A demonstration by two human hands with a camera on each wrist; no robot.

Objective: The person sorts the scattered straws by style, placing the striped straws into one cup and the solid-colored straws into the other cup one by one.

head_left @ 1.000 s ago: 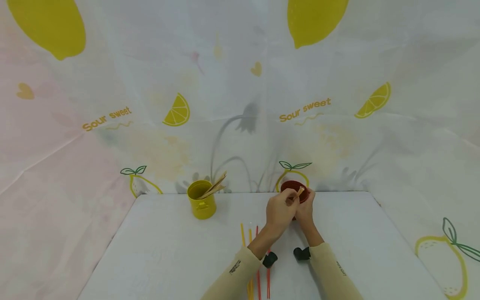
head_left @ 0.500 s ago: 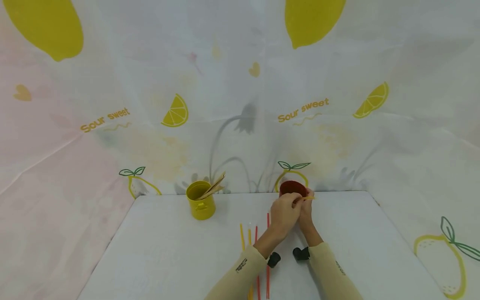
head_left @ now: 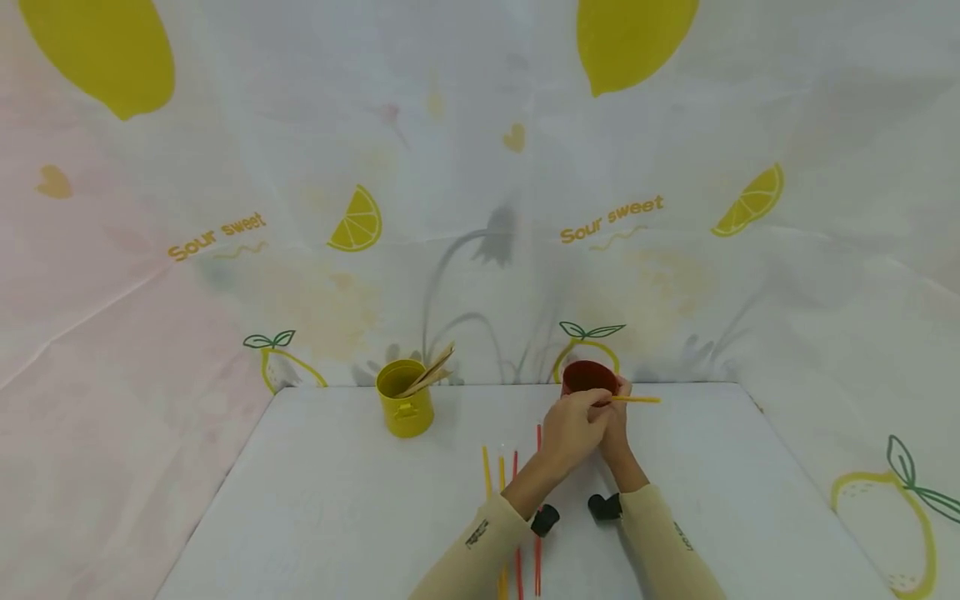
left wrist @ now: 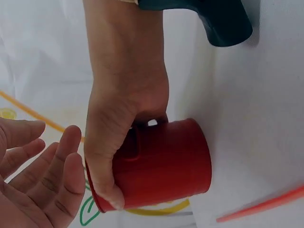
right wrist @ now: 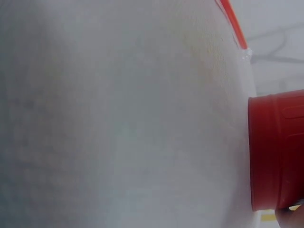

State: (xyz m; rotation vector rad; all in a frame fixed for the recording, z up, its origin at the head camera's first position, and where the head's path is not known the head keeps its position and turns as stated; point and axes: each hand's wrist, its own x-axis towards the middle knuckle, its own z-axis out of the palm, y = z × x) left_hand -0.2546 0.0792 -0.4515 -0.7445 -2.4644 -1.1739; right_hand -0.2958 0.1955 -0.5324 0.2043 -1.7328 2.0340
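Spelling out "Sour sweet" twice, orange lettering (head_left: pixel 611 219) runs across the wrinkled, lemon-printed backdrop (head_left: pixel 450 158) on the far side. Dark print on the two cream sleeves (head_left: pixel 467 550) is too small to read. The right hand (head_left: pixel 617 423) curls its fingers round one smooth, cylindrical red cup (left wrist: pixel 164 164), by the far edge of the white table (head_left: pixel 337 500), right of centre. Just left of it, the left hand (head_left: pixel 572 427) has half-bent, parted fingers with no grip visible; whether they touch the slim orange-yellow straw (head_left: pixel 636 399) jutting right by the cup cannot be told. Nearer lie two yellow straws (head_left: pixel 487 471) and at least two red straws (head_left: pixel 537 567). Far and left stands one cylindrical yellow pail (head_left: pixel 407 418) with a small front clasp, holding thin brown strips (head_left: pixel 429 377).
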